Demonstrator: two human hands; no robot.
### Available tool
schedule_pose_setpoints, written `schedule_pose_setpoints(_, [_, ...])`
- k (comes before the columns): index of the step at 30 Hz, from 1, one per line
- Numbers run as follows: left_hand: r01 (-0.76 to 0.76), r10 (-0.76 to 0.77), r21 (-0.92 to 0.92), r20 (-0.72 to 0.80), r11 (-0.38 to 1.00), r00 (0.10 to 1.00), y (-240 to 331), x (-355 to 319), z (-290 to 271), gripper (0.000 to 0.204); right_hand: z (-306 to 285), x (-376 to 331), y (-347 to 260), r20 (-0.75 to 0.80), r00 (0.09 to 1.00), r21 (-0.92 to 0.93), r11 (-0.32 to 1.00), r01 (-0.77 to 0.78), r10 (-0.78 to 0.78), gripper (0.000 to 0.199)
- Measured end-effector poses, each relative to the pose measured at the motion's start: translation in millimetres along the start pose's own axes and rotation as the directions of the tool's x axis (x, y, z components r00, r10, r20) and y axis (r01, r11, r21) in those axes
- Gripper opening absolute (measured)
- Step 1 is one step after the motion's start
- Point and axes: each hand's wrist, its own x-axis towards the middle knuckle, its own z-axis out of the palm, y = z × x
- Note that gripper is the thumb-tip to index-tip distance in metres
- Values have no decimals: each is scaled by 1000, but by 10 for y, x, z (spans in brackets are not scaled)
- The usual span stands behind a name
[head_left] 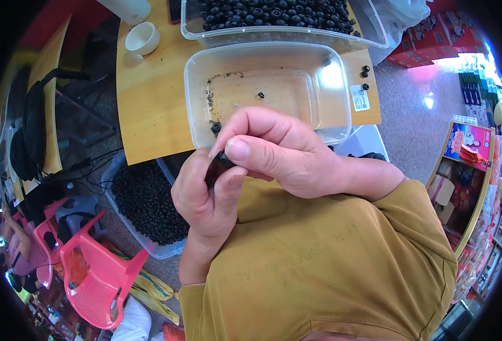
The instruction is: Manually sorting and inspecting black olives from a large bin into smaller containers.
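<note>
In front of my chest my two hands meet over a small black rounded part [218, 169], mostly hidden by the fingers. My left hand [198, 196] is closed around it from the left and below. The thumb and bent fingers of my right hand [288, 153] pinch its upper side. Just beyond the hands stands a clear plastic bin [191, 91] on the table, with dark crumbs and a few black bits on its bottom. One black piece [215, 127] lies in its near left corner. Farther back, another clear bin [290, 35] holds a heap of black rounded pieces [273, 14].
A white cup [143, 38] stands on the wooden table [148, 108] at the far left. Loose black pieces [366, 73] and a white label [360, 98] lie at its right edge. Below left is a full bin of black pieces [148, 199], near a pink chair [100, 273].
</note>
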Motion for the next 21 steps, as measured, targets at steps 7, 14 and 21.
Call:
schedule_pose_setpoints(7, [-108,115,103,-72,989,991,-1,19,65,33,60,-16,69,-39,999,128,991,33,-28,18])
schedule_pose_setpoints(14, [-148,150,156,-2,977,989,12,28,51,30,67,-51,92,-30,997,96,992,77,-75,17])
schedule_pose_setpoints(21, [-320,317,280,56,905,947,25,52,63,28,74,-61,134,-89,994,144,987,70,-58,17])
